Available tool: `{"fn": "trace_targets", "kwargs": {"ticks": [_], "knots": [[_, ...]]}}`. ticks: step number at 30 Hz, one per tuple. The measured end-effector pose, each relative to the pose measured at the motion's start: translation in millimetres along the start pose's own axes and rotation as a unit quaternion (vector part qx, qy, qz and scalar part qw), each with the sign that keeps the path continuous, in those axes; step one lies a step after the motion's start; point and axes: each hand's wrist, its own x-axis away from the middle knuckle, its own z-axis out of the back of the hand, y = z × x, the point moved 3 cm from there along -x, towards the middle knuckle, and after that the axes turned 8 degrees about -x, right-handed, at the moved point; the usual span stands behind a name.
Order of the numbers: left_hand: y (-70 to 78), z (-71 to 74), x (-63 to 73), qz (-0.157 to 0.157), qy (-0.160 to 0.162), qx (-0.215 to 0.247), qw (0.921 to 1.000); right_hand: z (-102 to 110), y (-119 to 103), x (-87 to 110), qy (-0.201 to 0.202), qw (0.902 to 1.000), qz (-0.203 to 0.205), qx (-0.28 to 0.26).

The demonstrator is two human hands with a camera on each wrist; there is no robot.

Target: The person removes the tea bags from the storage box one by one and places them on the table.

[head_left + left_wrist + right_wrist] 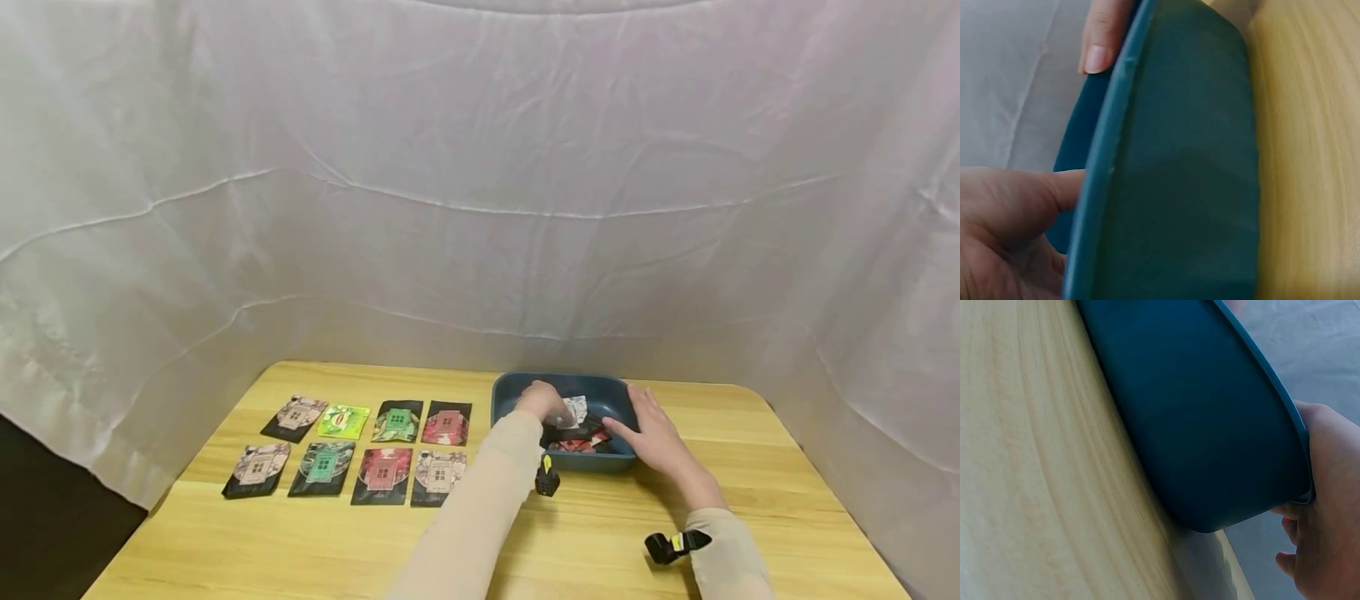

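Note:
A dark blue plastic basin stands at the back of the table, with a white patterned packet and several black and red packets inside. My left hand reaches down over the basin's left part, beside the white packet. In the left wrist view its fingertips dip behind the rim, and I cannot tell whether they hold a packet. My right hand grips the basin's right end, thumb over the rim and fingers along the outer wall, as the right wrist view also shows.
Left of the basin, flat sachets lie in two rows, among them a bright green-yellow one, a black and green one and a black and red one. My left sleeve partly covers a pale floral sachet. Grey cloth hangs behind the table.

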Motion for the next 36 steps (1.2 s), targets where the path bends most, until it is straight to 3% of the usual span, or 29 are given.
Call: {"fn": "trace_targets", "kwargs": {"ticks": [7,10,16,24,31,36], "knots": [[2.6,-3.6,1.4,0.053,0.004,-0.022,0.9984,0.0,-3.1,0.6,0.003,1.0000,0.004,-0.001],[1.7,-4.1,0.3,0.052,0.002,-0.048,0.9975,-0.2,-3.5,0.6,0.002,1.0000,0.004,-0.002],[-6.1,-0.6,-5.0,0.020,0.010,-0.038,0.9990,-0.2,-2.9,-0.5,0.002,1.0000,0.006,0.001],[-13.3,10.5,-5.9,-0.046,0.059,0.004,0.9972,-0.2,-2.7,-1.9,0.002,1.0000,0.005,0.001],[-17.9,16.7,0.6,-0.056,0.051,0.060,0.9953,0.8,-2.8,-0.2,0.002,1.0000,0.001,0.003],[-23.0,19.3,7.5,-0.077,0.040,0.128,0.9880,0.8,-2.3,1.2,0.001,1.0000,-0.002,-0.002]]}}
